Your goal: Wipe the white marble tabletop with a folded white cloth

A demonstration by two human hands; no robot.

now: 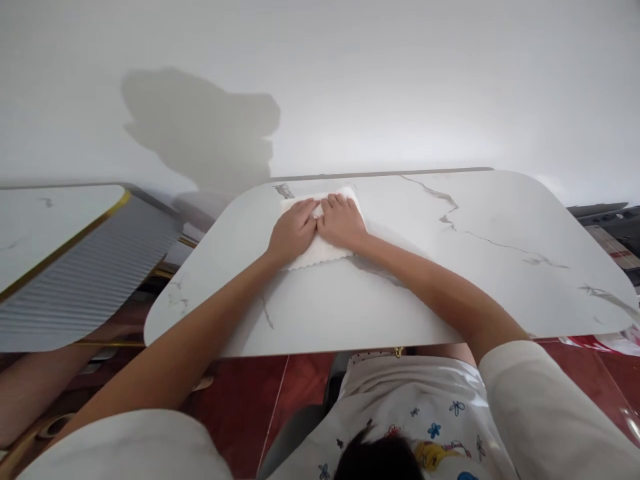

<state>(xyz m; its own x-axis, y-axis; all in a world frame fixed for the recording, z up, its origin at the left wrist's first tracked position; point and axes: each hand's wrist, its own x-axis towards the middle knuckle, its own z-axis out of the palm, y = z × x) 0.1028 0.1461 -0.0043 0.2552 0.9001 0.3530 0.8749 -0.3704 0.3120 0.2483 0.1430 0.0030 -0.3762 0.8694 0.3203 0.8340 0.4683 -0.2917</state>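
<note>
A small white cloth (320, 252) with a scalloped near edge lies on the far left part of a white marble-look table (450, 267). Both my hands rest on top of it, side by side and touching. My left hand (293, 229) lies flat with its fingers stretched toward the wall. My right hand (341, 220) lies flat next to it, fingers also pointing away from me. Most of the cloth is hidden under my palms.
A white wall stands right behind the table. A second marble-look tabletop (45, 230) with a gold rim and ribbed grey side sits to the left. Below the table edge, a small person's dark hair (375, 460) and patterned white shirt show over red floor tiles.
</note>
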